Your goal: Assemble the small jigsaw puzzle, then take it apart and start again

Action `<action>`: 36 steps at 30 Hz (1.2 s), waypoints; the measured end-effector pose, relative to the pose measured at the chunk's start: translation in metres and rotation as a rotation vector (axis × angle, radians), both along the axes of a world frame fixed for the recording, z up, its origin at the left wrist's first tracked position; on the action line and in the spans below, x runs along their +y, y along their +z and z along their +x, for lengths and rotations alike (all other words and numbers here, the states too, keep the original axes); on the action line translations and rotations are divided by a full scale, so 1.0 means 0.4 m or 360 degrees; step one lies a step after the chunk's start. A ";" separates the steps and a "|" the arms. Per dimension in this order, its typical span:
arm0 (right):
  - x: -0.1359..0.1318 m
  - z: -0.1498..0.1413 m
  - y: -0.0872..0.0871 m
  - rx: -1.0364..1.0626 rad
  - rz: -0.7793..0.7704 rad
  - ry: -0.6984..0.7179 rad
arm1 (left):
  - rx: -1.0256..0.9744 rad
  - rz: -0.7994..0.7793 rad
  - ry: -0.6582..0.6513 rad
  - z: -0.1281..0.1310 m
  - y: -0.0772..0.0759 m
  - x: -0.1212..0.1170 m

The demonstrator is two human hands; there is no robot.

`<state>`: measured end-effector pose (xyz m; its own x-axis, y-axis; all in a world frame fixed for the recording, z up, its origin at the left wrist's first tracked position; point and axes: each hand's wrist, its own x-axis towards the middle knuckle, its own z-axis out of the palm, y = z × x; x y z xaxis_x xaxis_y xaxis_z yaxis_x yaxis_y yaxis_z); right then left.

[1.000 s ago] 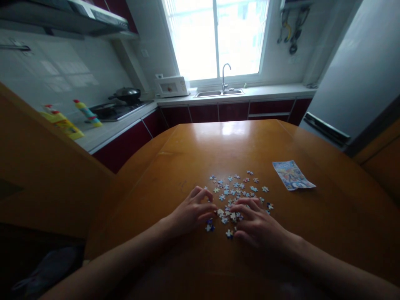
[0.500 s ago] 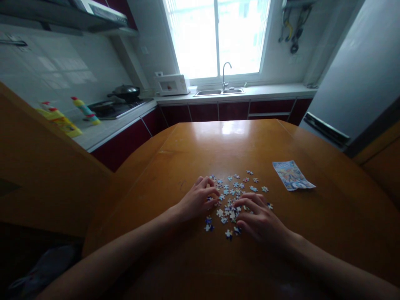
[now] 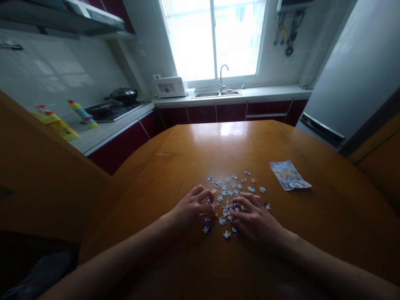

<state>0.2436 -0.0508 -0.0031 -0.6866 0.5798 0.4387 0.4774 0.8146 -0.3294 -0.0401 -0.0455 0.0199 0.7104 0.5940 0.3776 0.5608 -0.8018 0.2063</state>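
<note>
Loose jigsaw puzzle pieces (image 3: 224, 193), mostly pale blue and white with some dark blue, lie scattered on the wooden table (image 3: 175, 162). At the pile's left edge, my left hand (image 3: 193, 205) has its fingers curled. Its lower fingertips close at a pale puzzle piece (image 3: 216, 215), mostly covered by them. My right hand (image 3: 255, 214) rests over the pile's right side, fingers bent and apart, tips touching pieces. Its palm hides whatever lies beneath. Nearer me are a white-and-blue piece (image 3: 226, 235) and a dark blue piece (image 3: 206, 229).
A creased picture sheet (image 3: 289, 175) lies right of the pieces. Beyond the table are a sink (image 3: 206, 95), a white microwave (image 3: 170, 87) and a stove with a wok (image 3: 124, 95). Yellow bottles (image 3: 61, 127) stand on the left counter; a fridge (image 3: 346, 79) is at right.
My left hand has drawn slightly toward me, its fingertips now over a pale piece that lay uncovered before. The right hand shifts slightly left over the pile. The view has tilted a little.
</note>
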 end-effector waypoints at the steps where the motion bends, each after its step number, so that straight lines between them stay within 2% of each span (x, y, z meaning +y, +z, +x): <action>1: 0.000 -0.001 -0.004 -0.0017 0.0001 0.0006 | 0.0025 0.0011 -0.0035 -0.007 0.002 -0.002; 5: 0.006 -0.005 -0.009 -0.0011 0.0034 0.0022 | 0.0093 -0.0006 -0.0053 -0.011 0.003 -0.006; 9: 0.010 -0.008 -0.009 0.0013 0.0072 0.0024 | 0.0086 -0.0024 0.0033 0.034 0.001 0.004; 12: 0.013 -0.010 -0.015 0.0001 0.0126 0.0020 | 0.0125 -0.0044 -0.0026 0.065 -0.001 0.017; 17: 0.020 -0.012 -0.016 0.0015 0.0278 0.0113 | 0.0034 -0.0099 0.0024 0.048 -0.008 0.020; 20: 0.021 0.001 0.009 0.0051 0.0204 0.0089 | -0.0016 -0.0151 0.0047 0.026 -0.009 0.010; 23: 0.016 0.027 0.044 -0.0018 0.0001 0.0056 | -0.0027 -0.0176 0.0064 0.026 -0.008 0.003; 26: 0.011 0.047 0.064 -0.0161 -0.0227 0.0125 | -0.0028 -0.0167 0.0089 0.045 -0.010 0.007; 29: 0.013 0.052 0.059 -0.0197 -0.0300 0.0133 | 0.0039 -0.0143 0.0046 0.064 -0.012 0.018; 36: 0.047 0.070 0.031 -0.0084 -0.0188 0.0078 | 0.0125 -0.0127 -0.0032 0.065 -0.009 0.024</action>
<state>0.2716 -0.0320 0.0092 -0.7356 0.5903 0.3323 0.4570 0.7945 -0.3998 -0.0141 -0.0358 0.0164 0.7480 0.6052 0.2725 0.5617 -0.7960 0.2258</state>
